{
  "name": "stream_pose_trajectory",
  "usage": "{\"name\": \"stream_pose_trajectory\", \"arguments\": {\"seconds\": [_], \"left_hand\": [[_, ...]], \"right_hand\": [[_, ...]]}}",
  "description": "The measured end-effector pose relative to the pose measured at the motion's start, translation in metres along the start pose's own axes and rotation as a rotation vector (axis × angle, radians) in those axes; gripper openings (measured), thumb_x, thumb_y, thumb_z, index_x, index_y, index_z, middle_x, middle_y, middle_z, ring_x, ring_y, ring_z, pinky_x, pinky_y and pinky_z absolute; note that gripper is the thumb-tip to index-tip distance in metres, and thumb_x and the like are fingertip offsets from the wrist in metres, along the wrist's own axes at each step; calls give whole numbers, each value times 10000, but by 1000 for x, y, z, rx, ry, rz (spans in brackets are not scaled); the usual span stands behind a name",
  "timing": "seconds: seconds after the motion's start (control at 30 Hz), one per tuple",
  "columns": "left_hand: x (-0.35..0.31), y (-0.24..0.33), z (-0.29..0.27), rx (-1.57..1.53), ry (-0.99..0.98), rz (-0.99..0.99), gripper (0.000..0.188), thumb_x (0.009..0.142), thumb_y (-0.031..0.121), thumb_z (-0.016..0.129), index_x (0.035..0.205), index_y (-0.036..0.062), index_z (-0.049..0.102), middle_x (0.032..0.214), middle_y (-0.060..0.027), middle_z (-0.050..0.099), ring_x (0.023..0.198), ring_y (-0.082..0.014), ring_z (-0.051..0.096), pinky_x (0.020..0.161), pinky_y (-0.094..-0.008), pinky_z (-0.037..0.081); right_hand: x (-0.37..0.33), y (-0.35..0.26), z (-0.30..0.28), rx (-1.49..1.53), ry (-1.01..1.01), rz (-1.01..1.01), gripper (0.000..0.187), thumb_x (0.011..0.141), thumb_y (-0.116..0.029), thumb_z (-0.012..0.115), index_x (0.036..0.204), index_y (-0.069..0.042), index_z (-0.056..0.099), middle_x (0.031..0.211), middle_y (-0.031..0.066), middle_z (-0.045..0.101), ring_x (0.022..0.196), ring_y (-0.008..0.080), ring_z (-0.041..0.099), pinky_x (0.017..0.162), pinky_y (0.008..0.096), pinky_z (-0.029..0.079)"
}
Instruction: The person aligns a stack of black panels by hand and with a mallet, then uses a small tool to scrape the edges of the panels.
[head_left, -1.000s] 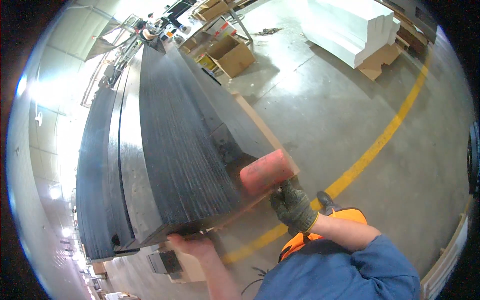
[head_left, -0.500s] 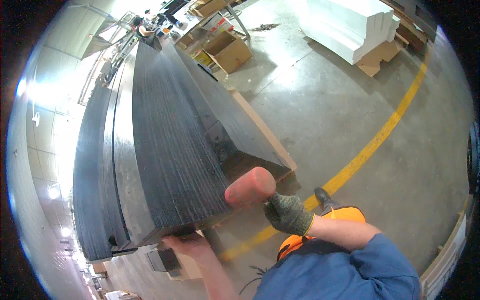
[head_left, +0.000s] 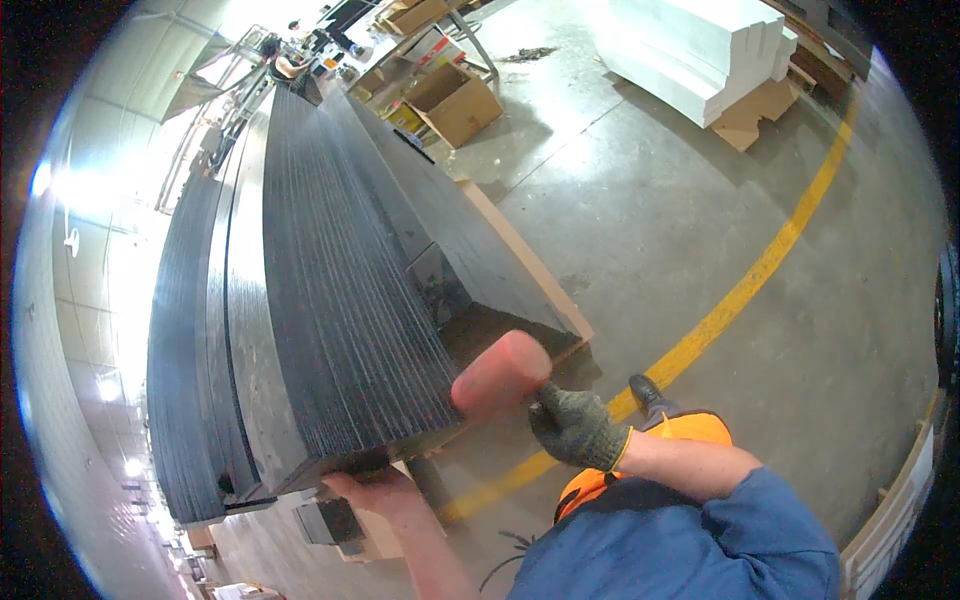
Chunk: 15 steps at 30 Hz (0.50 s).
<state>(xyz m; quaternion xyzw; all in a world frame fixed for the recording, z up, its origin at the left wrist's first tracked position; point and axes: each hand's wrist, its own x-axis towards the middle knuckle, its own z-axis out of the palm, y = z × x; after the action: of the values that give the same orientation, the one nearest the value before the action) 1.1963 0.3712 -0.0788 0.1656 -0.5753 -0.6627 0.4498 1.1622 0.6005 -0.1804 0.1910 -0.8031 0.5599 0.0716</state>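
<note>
A red, cylinder-headed mallet (head_left: 500, 374) hovers at or just over the near right corner of a long stack of thin black boards (head_left: 350, 300); I cannot tell whether it touches. My right hand (head_left: 578, 428), in a dark knitted glove with a yellow cuff, is closed around its handle, which is mostly hidden. My bare left hand (head_left: 378, 491) lies against the lower edge of the stack's near end. Most of its fingers are tucked out of sight, so their grip does not show.
More black boards (head_left: 180, 370) run alongside on the left. A cardboard-edged dark panel (head_left: 500, 270) lies on the right. Open cardboard boxes (head_left: 455, 105) and a person (head_left: 288, 66) are at the far end. A white stack (head_left: 700, 60) stands beyond a yellow floor line (head_left: 770, 262).
The mallet and my right hand have barely shifted. My left hand stays at the near end of the boards.
</note>
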Motion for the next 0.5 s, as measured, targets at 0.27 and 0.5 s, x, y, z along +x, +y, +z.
{"name": "stream_pose_trajectory", "arguments": {"seconds": [0.27,0.5], "left_hand": [[-2,-2,2,35,51,-24,832,831,686,487,1422,117,349,1443,-101,372,1298,-325,373,1088,-493,282],[7,-6,-4,34,14,64,818,836,678,481,1430,134,333,1454,-95,350,1312,-320,351,1085,-496,271]], "right_hand": [[-9,19,14,-17,20,52,423,843,-215,562,1236,-73,501,700,163,618,576,400,584,507,529,439],[-5,7,7,21,-46,234,301,813,-143,603,1101,-103,524,724,195,610,682,438,584,569,522,444]]}}
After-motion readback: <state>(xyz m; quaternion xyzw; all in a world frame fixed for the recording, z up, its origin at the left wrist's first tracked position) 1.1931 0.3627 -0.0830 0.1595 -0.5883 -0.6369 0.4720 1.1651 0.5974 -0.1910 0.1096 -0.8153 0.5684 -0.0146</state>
